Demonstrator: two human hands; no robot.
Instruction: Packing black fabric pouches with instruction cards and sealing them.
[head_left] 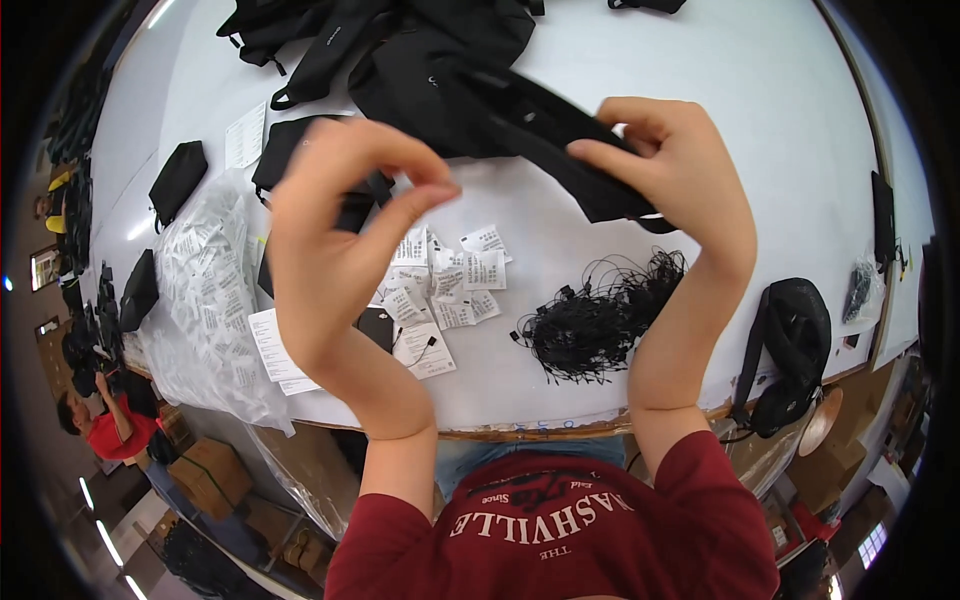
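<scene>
My right hand [690, 165] grips the end of a long, narrow black fabric bag [570, 160], fingers folded round its edge. The bag slants up to the left, partly smeared by motion, and overlaps a heap of black bags [430, 90]. My left hand [335, 225] is raised to its left, thumb and fingertips pressed together; what they hold, if anything, is too blurred to make out. Below the hands lie a loose pile of white printed tags [455, 280] and a tangle of black tag cords [590, 325]. Behind my left hand, black pouches [285, 150] are partly hidden.
A clear plastic bag full of white tags [205, 300] lies on the white table [780, 130] at left, near black pouches [178, 180]. At right are a black mesh bag [790, 340] and a small plastic bag [862, 295]. A person in red [120, 430] is far left.
</scene>
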